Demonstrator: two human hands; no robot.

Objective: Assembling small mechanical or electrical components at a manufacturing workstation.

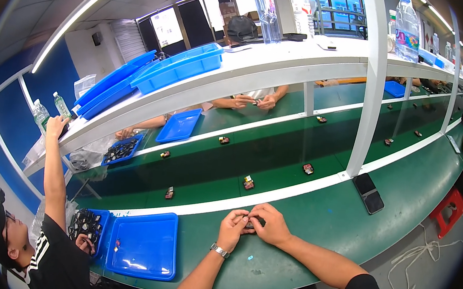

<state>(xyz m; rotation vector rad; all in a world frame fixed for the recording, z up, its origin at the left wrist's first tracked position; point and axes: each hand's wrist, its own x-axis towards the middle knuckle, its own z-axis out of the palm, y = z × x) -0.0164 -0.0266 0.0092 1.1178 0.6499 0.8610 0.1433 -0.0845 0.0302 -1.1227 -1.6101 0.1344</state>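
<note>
Over the green worktop (301, 229), my left hand (231, 229) and my right hand (271, 226) meet, fingers pinched together. Between the fingertips is a small dark part (250, 224), mostly covered, so its kind does not show. A watch with a metal band is on my left wrist. To the left of my hands lies a blue tray (143, 250) with one small reddish piece (117, 243) in it. Beyond my hands, small dark-and-red units (248, 182) with pale tops sit spaced out on the green conveyor belt (205, 182).
A black phone (369, 193) lies right of my hands, near a white post (365, 101). At left, a co-worker (52, 239) reaches up toward bottles beside a tray of black parts (86, 222). Blue trays (180, 68) lie on the white shelf. Other hands (258, 101) work across the belt.
</note>
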